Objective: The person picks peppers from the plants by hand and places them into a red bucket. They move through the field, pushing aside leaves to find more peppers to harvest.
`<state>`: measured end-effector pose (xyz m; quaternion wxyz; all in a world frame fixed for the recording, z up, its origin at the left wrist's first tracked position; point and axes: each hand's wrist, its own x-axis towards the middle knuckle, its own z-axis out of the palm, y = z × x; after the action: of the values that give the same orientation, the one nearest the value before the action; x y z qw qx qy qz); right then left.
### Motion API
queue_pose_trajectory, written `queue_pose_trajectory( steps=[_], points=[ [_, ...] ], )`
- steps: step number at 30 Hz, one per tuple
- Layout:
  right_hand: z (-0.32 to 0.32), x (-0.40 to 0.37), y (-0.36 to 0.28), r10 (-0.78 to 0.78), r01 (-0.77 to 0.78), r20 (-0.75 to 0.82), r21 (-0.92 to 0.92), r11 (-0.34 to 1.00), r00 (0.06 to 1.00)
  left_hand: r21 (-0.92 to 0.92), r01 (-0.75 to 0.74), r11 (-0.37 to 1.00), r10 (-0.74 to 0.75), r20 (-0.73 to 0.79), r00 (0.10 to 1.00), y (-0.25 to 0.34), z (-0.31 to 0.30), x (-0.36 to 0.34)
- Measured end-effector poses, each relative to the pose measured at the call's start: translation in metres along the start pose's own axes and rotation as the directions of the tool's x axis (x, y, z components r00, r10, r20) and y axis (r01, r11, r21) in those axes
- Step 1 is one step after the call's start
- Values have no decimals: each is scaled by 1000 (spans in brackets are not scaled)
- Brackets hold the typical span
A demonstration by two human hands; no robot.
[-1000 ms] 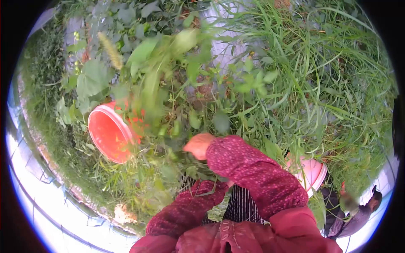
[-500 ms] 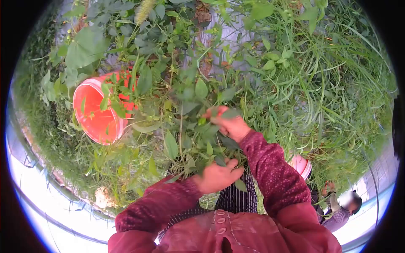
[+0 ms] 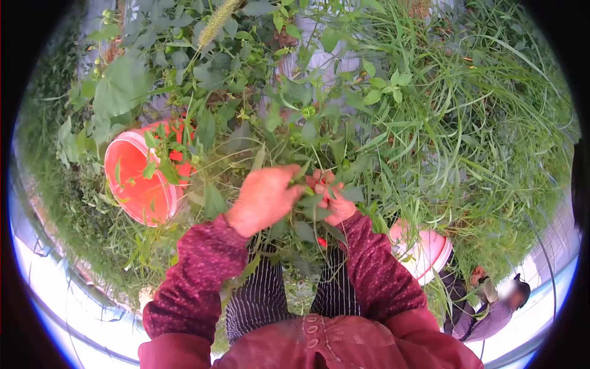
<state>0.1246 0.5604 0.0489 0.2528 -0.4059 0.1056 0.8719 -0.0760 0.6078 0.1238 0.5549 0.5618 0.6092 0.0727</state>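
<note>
My left hand (image 3: pixel 264 198) and my right hand (image 3: pixel 332 195) are together in a leafy green plant (image 3: pixel 295 117) in front of me. The left hand's fingers close around stems and leaves. Beside it, the right hand pinches into the same foliage, with leaves over its fingers. What the right fingers hold is hidden by leaves. Both arms wear dark red speckled sleeves. An orange-red bucket (image 3: pixel 140 181) lies tilted among the plants to the left of my left hand.
A pink bucket (image 3: pixel 424 249) sits low at my right side. Tall grass (image 3: pixel 479 135) fills the right half. Another person (image 3: pixel 491 304) crouches at the lower right. A pale post or pipe (image 3: pixel 322 58) stands behind the plant.
My left hand has risen from near my waist up to the plant beside my right hand. The right hand stayed in the foliage.
</note>
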Motion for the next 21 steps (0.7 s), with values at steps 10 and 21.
queue_pose_trajectory(
  steps=[10, 21],
  points=[
    [12, 6, 8, 57, -67, 166, 54, 996, 985, 39, 35, 999, -34, -27, 999, -26, 39, -50],
    [43, 10, 12, 270, -256, 39, -217, 942, 962, -858, 251, 448, -360, 84, 929, 0, 1, -98]
  ],
)
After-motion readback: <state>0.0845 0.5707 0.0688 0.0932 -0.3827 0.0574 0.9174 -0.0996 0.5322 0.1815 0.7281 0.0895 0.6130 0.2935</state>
